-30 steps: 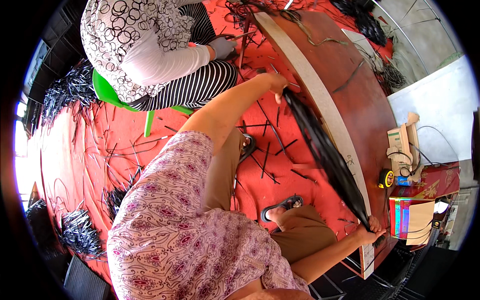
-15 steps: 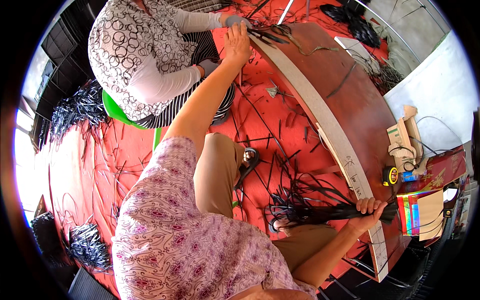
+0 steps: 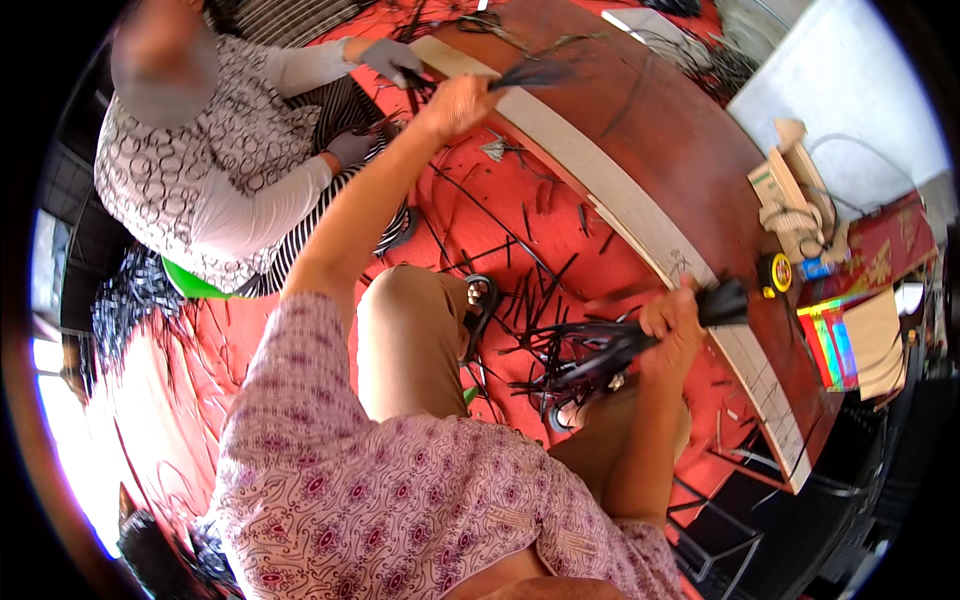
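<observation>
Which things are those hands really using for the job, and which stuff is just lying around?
Looks like part of the job:
black strip bundle in the right hand
blurred dark strips in the left hand

Just lying about:
yellow-and-black tape measure
torn cardboard
short black scraps

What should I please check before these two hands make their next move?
1. Right hand closed around the large black bundle: ok.
2. Left hand closed on the smaller black bundle: ok.
3. Large black bundle's strands gathered neatly: not ok, the ends splay loosely.
4. Left hand well clear of the co-worker's gloved hand: not ok, the two are close.
5. Smaller black bundle free of that gloved hand: cannot tell.
</observation>
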{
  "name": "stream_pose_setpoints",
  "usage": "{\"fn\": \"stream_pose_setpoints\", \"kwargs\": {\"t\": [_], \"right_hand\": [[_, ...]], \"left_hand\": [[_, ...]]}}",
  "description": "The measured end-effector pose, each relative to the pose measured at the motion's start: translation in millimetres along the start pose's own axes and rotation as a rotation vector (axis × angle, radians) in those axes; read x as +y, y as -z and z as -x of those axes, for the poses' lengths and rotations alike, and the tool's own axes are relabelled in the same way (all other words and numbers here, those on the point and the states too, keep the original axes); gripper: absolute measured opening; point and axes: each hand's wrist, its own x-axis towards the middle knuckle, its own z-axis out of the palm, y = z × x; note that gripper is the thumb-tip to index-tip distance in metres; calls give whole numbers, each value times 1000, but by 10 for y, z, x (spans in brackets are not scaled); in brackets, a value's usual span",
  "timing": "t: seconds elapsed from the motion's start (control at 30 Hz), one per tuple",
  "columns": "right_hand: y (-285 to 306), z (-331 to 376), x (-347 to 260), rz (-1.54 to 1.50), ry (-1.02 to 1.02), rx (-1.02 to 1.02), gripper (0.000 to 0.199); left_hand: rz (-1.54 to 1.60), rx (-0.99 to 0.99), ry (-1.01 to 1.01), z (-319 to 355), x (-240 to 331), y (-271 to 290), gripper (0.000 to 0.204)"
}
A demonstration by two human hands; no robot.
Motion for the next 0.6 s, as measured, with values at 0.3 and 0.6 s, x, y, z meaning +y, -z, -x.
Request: {"fn": "stream_pose_setpoints", "kwargs": {"t": [0.3, 0.6], "right_hand": [[-286, 182, 46, -73, 83, -36, 28], [-273, 452, -445, 172, 176, 213, 34]], "left_hand": [[140, -296, -218, 1322, 1927, -554, 25], [-92, -193, -429, 1863, 2442, -632, 9]]}}
